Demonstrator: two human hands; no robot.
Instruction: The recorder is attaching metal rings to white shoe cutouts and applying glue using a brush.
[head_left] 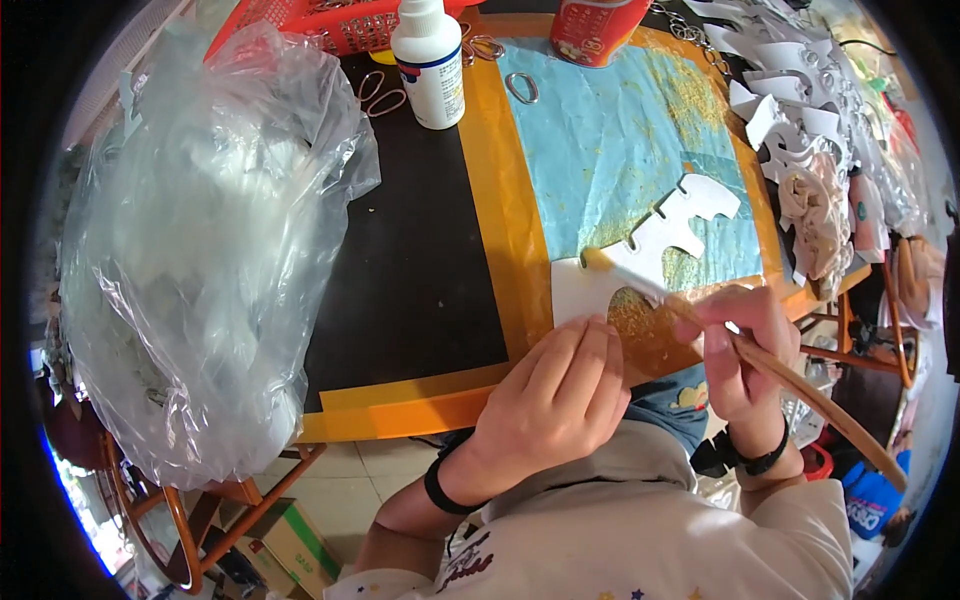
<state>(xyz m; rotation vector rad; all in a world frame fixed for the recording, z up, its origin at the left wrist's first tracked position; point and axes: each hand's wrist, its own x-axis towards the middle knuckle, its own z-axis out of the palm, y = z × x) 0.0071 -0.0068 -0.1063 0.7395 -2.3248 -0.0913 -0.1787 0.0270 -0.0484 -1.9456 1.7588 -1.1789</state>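
A brush (640, 282) with a long wooden handle is pinched between the thumb and fingers of my right hand (750, 345). Its yellowish tip rests on or just over a white cut-out piece (662, 242) with notches and curved edges. My left hand (555, 392), fingers together, grips or presses the near edge of that piece; the thumb is hidden. Under the piece lies a blue sheet (610, 130) spotted with yellow residue. Bare yellow-stained tabletop shows between the two hands.
A large clear plastic bag (215, 250) covers the left side. A white bottle (432, 75), metal rings (521, 88), a red container (598, 30) and a red basket (330, 22) stand or lie at the back. Many white cut-out pieces (790, 85) are heaped at right.
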